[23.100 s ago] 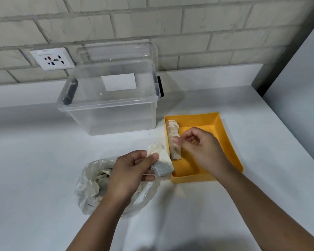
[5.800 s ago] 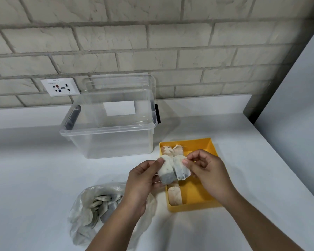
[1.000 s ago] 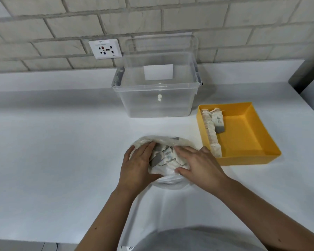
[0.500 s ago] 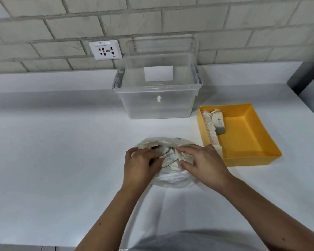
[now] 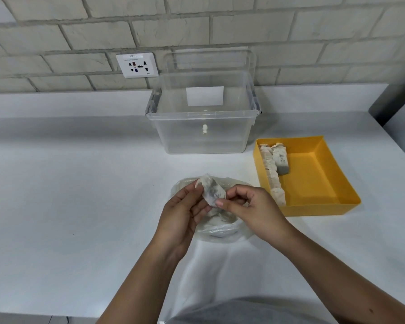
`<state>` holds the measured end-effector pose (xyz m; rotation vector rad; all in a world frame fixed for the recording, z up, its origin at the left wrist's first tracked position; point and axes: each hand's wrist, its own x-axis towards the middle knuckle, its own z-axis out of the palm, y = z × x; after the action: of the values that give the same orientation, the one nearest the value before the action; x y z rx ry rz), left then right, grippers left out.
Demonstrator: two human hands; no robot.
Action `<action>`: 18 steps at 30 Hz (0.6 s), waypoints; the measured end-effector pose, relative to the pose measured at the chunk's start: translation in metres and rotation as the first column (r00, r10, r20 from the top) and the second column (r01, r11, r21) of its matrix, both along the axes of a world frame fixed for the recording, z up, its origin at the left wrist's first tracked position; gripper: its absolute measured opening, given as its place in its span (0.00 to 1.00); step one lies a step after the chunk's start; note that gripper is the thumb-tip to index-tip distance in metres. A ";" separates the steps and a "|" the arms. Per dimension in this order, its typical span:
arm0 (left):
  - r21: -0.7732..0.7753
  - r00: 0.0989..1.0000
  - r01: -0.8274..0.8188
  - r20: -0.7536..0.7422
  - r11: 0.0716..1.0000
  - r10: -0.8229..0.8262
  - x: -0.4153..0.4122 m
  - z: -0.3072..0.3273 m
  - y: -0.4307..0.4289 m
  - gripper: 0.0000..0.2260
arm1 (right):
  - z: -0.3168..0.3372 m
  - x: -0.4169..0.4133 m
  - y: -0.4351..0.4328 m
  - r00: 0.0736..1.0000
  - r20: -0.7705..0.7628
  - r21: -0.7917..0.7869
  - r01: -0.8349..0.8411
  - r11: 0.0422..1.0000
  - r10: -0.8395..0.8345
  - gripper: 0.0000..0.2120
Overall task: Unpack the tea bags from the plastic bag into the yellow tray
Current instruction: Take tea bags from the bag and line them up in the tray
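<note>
- Centrally, in the head view: left hand (image 5: 180,212) and right hand (image 5: 251,211) raised just above the plastic bag (image 5: 220,231), sharing one tea bag (image 5: 212,192) between them.
- Left hand: thumb and fingertips pinching the upper-left end of the tea bag, remaining fingers curled loosely beneath it.
- Right hand: thumb and forefinger pinching the lower-right end of the same tea bag, other fingers curled inward.
- Tea bag: pale paper with dark contents showing through, tilted, upper end toward the left, held over the mouth of the plastic bag and apart from the tray.
- Plastic bag: thin, translucent, crumpled on the white countertop (image 5: 68,195), partly hidden by both hands; more pale tea bags visible inside, number not discernible.
- Just right of the plastic bag: yellow tray (image 5: 313,181), rectangular, near the right hand; contact between the two not discernible.
- Inside the tray: row of tea bags (image 5: 270,170) lined along the left wall from far end to near end; single tea bag (image 5: 281,160) lying beside the far part of that row.
- Behind, well apart from the hands: clear storage box (image 5: 201,139), open-topped, with its lid (image 5: 208,63) propped upright against the brick wall (image 5: 197,26).
- Left of the lid: white wall socket (image 5: 137,65) mounted on the brick.
- At the bottom edge: grey garment (image 5: 243,312) of the person.
</note>
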<state>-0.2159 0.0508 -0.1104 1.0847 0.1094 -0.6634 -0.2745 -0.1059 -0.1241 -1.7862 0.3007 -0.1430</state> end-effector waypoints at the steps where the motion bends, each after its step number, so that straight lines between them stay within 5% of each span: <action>1: 0.002 1.000 0.001 -0.001 1.000 -0.001 0.001 -0.002 0.001 0.08 | 0.000 0.000 -0.001 1.000 0.004 0.018 0.017 1.000 -0.017 0.05; 5: 0.146 0.999 -0.014 0.051 0.989 0.007 0.002 -0.007 0.005 0.10 | 0.005 0.002 -0.011 0.999 0.025 -0.038 0.050 0.998 -0.049 0.03; 7: 0.255 0.994 -0.066 0.101 0.965 0.041 0.003 -0.010 0.007 0.10 | 0.011 0.004 -0.017 0.998 0.020 -0.317 -0.048 0.947 0.058 0.02; 9: 0.348 0.982 -0.084 0.185 0.934 0.019 0.004 -0.010 0.008 0.10 | 0.018 0.008 -0.023 0.985 -0.034 -0.622 -0.154 0.768 0.170 0.02; 15: 0.639 0.796 0.015 0.458 0.769 -0.396 0.003 -0.009 0.008 0.16 | 0.036 0.022 -0.025 0.943 -0.200 -0.844 -0.304 0.443 0.266 0.05; 18: 0.716 0.689 0.047 0.481 0.697 -0.541 0.003 -0.009 0.006 0.12 | 0.041 0.028 -0.019 0.941 -0.179 -0.847 -0.296 0.441 0.288 0.05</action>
<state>-0.2129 0.0569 -0.1196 2.0308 -0.5403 -0.5029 -0.2468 -0.1251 -0.0831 -2.8479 -0.1472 -0.0258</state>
